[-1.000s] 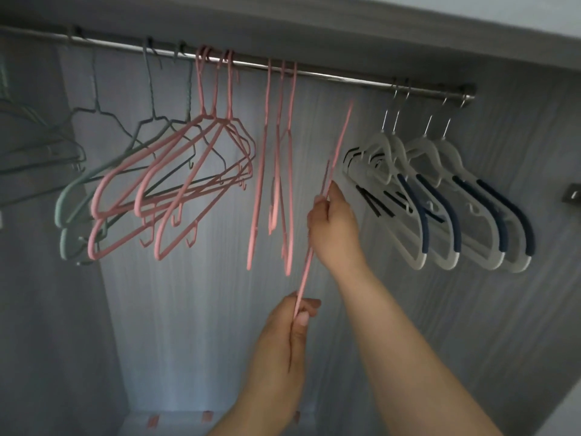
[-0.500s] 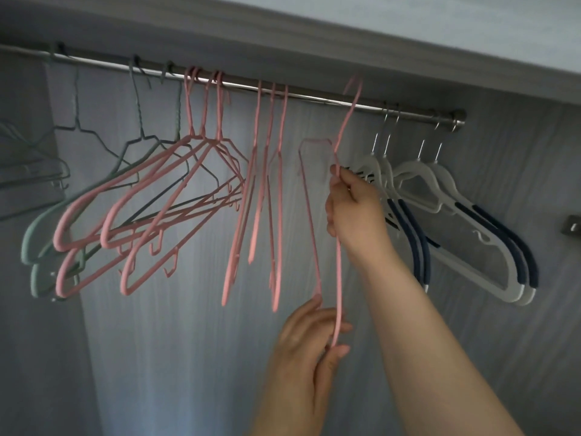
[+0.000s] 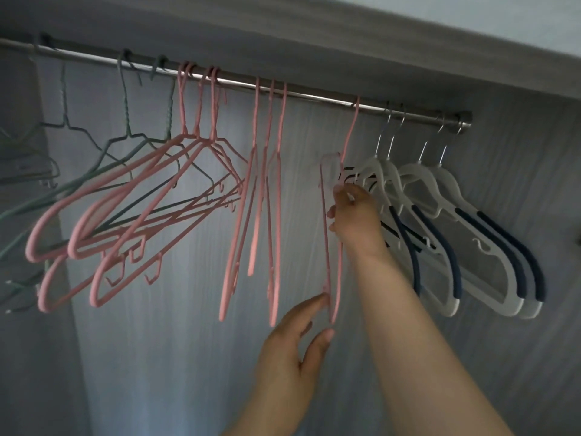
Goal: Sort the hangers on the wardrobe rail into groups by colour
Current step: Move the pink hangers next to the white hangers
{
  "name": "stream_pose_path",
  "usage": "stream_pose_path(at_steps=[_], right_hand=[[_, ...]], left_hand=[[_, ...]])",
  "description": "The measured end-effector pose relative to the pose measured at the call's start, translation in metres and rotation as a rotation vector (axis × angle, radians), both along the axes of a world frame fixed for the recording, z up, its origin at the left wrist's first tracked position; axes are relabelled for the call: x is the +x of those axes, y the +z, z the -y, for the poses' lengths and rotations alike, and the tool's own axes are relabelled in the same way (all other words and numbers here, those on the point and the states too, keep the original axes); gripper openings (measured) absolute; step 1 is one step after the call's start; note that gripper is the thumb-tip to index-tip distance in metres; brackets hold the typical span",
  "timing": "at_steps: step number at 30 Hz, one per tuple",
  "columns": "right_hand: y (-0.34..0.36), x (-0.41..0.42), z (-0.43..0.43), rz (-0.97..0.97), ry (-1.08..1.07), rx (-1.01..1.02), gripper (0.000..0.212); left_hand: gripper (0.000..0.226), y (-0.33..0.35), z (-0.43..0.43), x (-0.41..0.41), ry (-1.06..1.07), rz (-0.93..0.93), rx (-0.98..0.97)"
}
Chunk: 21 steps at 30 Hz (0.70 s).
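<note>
A: What are the fingers doing?

B: The right hand [image 3: 353,215] has its fingertips curled round the shoulder of a pink hanger [image 3: 327,240], just under its neck. The left hand [image 3: 292,350] is below, fingers straight and spread; its forefinger touches the hanger's bottom corner, thumb apart and gripping nothing.

A: And the hanger itself?

B: Its hook sits on the rail [image 3: 314,96], edge-on to the camera, between the pink group and the white ones.

A: What flanks it?

B: To the left, three more pink hangers [image 3: 270,190] hang edge-on, then a fanned pink bunch [image 3: 132,215] swung out sideways. Beyond those, green hangers [image 3: 125,143] reach to the frame's left edge. To the right, white hangers [image 3: 440,221] with dark blue shoulder grips hang close together on metal hooks, right up to the rail's end bracket [image 3: 464,119].

A: The room?

B: A dim wardrobe interior. The back panel [image 3: 176,357] is grey with fine vertical grain, brighter in the middle. A grey top board [image 3: 314,39] runs above the rail, with pale wall [image 3: 503,14] above that.
</note>
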State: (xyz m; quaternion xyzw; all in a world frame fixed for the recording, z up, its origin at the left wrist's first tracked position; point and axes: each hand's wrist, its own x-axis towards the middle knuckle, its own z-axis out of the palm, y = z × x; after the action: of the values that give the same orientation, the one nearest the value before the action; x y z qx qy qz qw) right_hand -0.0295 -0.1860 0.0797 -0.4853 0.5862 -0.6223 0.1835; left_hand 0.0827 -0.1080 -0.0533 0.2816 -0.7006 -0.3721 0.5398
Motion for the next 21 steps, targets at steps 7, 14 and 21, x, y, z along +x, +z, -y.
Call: stream_pose_path(at_steps=[7,14,21], right_hand=[[-0.004,0.002,-0.026,-0.055,0.039,-0.025,0.047],[-0.019,0.018,-0.066,-0.679,-0.253,-0.064,0.062],[-0.022,0.074,-0.085,-0.361,0.303,-0.023,0.046]], left_hand=[[0.058,0.000,-0.004,0.029,0.003,-0.434,0.240],[0.090,0.012,-0.010,0.033,-0.068,-0.727,0.474],[0.053,0.016,-0.013,0.035,-0.060,-0.744,0.540]])
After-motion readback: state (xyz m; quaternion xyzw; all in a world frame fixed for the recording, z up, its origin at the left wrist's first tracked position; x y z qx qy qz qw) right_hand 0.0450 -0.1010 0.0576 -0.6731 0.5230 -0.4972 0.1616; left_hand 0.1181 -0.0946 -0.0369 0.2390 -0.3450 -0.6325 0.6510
